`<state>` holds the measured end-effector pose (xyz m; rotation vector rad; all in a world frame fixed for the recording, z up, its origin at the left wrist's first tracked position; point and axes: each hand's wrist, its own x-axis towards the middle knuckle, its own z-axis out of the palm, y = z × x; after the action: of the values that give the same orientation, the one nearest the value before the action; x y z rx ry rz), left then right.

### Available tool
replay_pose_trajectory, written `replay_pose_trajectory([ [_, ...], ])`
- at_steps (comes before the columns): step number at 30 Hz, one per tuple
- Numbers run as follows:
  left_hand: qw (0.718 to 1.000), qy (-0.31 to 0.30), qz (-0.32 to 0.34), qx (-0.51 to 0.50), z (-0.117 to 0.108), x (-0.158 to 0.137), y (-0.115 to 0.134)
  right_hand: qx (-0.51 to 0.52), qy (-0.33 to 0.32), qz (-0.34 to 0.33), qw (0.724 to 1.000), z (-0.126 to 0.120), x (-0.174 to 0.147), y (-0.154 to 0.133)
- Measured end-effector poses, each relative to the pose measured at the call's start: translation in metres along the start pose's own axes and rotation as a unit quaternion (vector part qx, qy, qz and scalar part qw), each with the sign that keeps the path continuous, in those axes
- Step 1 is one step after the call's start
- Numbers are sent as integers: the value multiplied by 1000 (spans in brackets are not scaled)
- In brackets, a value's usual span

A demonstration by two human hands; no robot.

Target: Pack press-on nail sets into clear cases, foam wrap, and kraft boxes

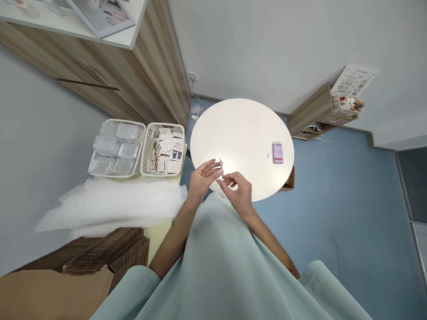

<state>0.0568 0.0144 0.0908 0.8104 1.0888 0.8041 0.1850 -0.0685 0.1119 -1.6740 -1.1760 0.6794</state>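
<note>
Over the near edge of the round white table point(240, 129), my left hand point(203, 178) holds a small thin white card point(221, 164) between thumb and fingers. The card stands nearly edge-on to me, with some dark specks on it, so its face is hidden. My right hand point(238, 191) is closed in a pinch at the card's lower end. A purple and pink packet point(277, 153), blurred in the picture, lies at the table's right side, with a small dark bit point(267, 156) beside it.
To the left stand a white basket point(183, 153) of small printed cards and packets and another basket point(143, 149) of clear plastic boxes. Nearer are white wrapping sheets point(116, 204) and stacked brown cardboard point(110, 253). A wooden cabinet point(160, 66) rises at back left, a low shelf point(310, 111) at right.
</note>
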Motion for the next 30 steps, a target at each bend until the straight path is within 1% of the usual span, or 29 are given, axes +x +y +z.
replay_pose_trajectory([
  [3, 1000, 5, 16, 8, 1, -1, -1, -75, 35, -35, 996, 6, 1, 2],
  [5, 1000, 3, 26, 16, -1, -2, -1, -92, 53, -31, 994, 6, 3, 4],
  [6, 999, 4, 33, 21, -1, -2, -1, -85, 58, -19, 995, 5, 4, 5],
  [7, 999, 8, 40, 26, -3, -3, -1, -67, 60, 2, 996, 3, 6, 5],
  [9, 998, 30, 57, 30, -5, -4, 1, -4, 55, 72, 996, -2, 11, 6],
  [12, 996, 60, 64, 32, -11, -3, 3, 108, 14, 194, 975, -8, 19, 7],
  [14, 996, 53, 56, 33, -16, -2, 5, 152, -10, 232, 961, -11, 23, 9],
  [17, 999, 20, 23, 12, -24, 2, 7, 182, -29, 241, 953, -14, 27, 10],
  [20, 999, -28, -19, -40, -29, 3, 10, 227, -67, 249, 939, -16, 29, 11],
  [22, 993, -77, -35, -79, -30, 2, 11, 267, -104, 261, 922, -18, 31, 13],
  [24, 984, -137, -44, -107, -28, 0, 12, 305, -147, 280, 898, -18, 33, 14],
  [27, 968, -211, -51, -125, -24, -4, 14, 339, -194, 307, 868, -16, 35, 15],
  [28, 965, -222, -51, -127, -23, -5, 14, 343, -202, 313, 862, -15, 35, 16],
  [30, 966, -220, -49, -124, -20, -7, 14, 339, -207, 321, 860, -13, 34, 17],
])
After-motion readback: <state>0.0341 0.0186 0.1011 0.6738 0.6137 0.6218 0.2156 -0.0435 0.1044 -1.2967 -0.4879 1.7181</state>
